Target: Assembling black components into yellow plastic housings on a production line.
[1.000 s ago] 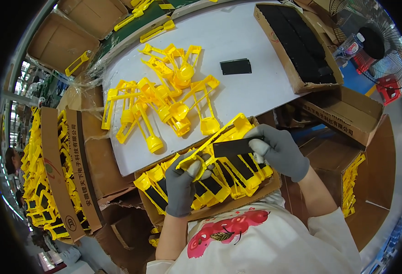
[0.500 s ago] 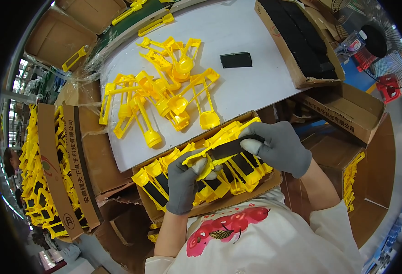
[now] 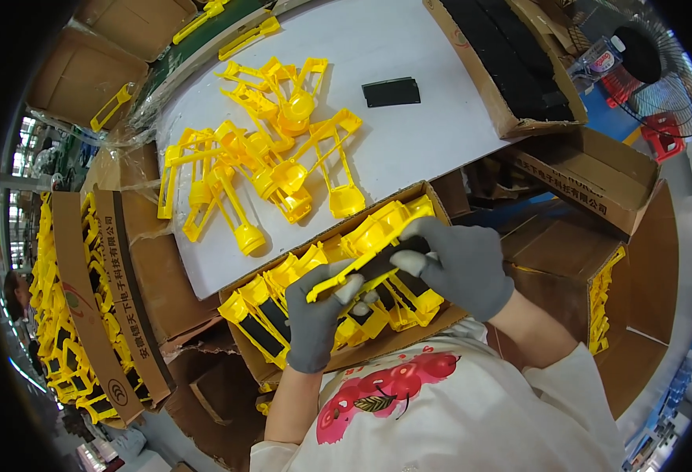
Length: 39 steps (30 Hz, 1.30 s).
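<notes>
Both my hands wear grey gloves and hold one yellow plastic frame point(image 3: 366, 257) over a cardboard box point(image 3: 245, 355). My left hand point(image 3: 314, 315) is closed on its left end. My right hand point(image 3: 460, 263) grips the right end, its thumb against a black flat panel point(image 3: 383, 266) lying along the frame. Whether the panel is fully seated in the frame I cannot tell. Below them, the box is packed with rows of similar yellow frames point(image 3: 245, 313), several with black panels in them. Fingertips under the held frame are partly hidden.
Loose yellow frames point(image 3: 271, 157) lie piled on the white table point(image 3: 346, 47), with a black panel point(image 3: 392, 92) to their right. A carton of black panels point(image 3: 511, 63) stands at the far right. A filled carton point(image 3: 114, 291) is at left; an open carton point(image 3: 582, 177) and a fan point(image 3: 660, 94) are at right.
The right end of the held frame has tilted up, and the black panel now lies against it instead of standing proud. My right hand has moved slightly left and down. The view has shifted slightly.
</notes>
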Available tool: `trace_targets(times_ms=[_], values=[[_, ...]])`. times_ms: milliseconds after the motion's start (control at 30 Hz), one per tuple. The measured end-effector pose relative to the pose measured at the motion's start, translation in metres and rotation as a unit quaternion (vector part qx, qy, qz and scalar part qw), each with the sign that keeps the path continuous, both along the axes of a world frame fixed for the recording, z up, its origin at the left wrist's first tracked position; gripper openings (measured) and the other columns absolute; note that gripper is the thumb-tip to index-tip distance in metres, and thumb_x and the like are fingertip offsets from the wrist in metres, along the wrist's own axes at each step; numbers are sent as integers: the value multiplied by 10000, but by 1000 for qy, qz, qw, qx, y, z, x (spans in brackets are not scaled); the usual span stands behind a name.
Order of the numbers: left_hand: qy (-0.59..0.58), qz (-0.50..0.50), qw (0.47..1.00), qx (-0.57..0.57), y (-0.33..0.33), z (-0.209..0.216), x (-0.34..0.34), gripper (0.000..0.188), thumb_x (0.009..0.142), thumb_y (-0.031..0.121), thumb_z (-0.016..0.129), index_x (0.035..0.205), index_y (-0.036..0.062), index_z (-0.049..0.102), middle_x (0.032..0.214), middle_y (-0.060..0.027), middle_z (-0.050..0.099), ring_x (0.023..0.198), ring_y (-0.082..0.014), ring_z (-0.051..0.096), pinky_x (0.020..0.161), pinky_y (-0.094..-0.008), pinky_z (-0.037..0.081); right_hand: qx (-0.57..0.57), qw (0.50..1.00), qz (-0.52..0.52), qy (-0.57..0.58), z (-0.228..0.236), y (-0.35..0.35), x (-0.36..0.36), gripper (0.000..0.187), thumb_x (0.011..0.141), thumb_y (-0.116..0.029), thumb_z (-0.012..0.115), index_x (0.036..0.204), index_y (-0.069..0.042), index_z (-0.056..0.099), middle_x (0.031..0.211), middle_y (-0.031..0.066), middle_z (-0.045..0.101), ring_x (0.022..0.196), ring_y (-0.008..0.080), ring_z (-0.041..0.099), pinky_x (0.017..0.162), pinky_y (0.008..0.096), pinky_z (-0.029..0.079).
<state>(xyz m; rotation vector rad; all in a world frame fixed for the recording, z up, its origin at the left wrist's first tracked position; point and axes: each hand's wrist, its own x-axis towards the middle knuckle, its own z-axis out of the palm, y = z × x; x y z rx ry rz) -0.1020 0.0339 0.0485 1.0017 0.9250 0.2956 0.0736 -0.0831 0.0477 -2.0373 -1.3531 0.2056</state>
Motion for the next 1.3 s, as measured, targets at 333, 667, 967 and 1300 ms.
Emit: trace_targets(times_ms=[333, 667, 967, 1300], values=[[28, -176, 984, -3, 4, -6, -6, 179, 854, -5, 662, 1022, -66, 654, 840, -114, 675, 677, -155, 678, 517, -223, 513, -94, 982, -7, 164, -24, -61, -18, 219, 808, -236, 742, 897, -47, 674, 712, 110, 664, 602, 235, 658, 562, 303, 510], [143, -272, 952, 8, 44, 25, 21, 200, 835, 60, 697, 985, 37, 567, 748, -19, 621, 559, -61, 594, 442, -172, 413, -219, 942, 7, 256, 10, -49, 8, 336, 743, -278, 778, 1001, -79, 692, 754, 57, 663, 656, 181, 655, 608, 289, 503], [268, -380, 670, 579, 71, 12, 66, 471, 736, 372, 759, 1082, 105, 586, 917, -141, 675, 805, -340, 661, 697, -421, 511, -30, 995, -32, -94, -53, 101, 143, 325, 830, -297, 680, 1092, -110, 637, 1055, 62, 617, 862, 247, 650, 755, 360, 515], [259, -146, 632, 716, 161, -52, 62, 255, 702, 140, 754, 939, 98, 669, 1309, -167, 545, 1292, -418, 395, 1027, -482, 386, -184, 973, -8, -138, -63, 172, 165, 277, 823, -230, 659, 1072, -117, 620, 1048, 128, 632, 914, 299, 653, 770, 394, 521]])
